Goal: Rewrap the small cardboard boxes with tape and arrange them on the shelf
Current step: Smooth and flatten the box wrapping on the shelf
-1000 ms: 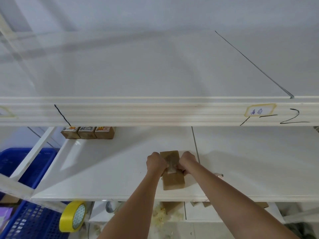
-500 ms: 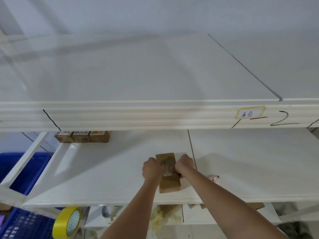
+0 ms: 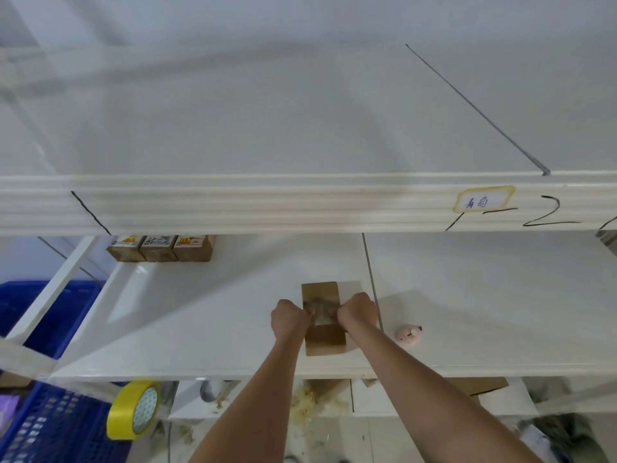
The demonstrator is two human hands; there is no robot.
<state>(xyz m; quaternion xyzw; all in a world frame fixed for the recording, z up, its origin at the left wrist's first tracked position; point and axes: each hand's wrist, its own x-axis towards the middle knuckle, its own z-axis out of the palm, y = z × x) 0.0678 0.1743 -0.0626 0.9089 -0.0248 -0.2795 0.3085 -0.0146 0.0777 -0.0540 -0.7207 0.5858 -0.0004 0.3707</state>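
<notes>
Head view: the box [image 3: 323, 317] lies flat on the white shelf [image 3: 207, 315], at 6 o'clock from the three wrapped boxes [image 3: 160, 248]. The left hand [image 3: 289, 318] and right hand [image 3: 356, 312] flank it, fingers curled, pinching glossy tape across its brown cardboard top. This looks like the taping step; next, press the tape smooth. A yellow tape roll [image 3: 133, 411] hangs at 8 o'clock.
</notes>
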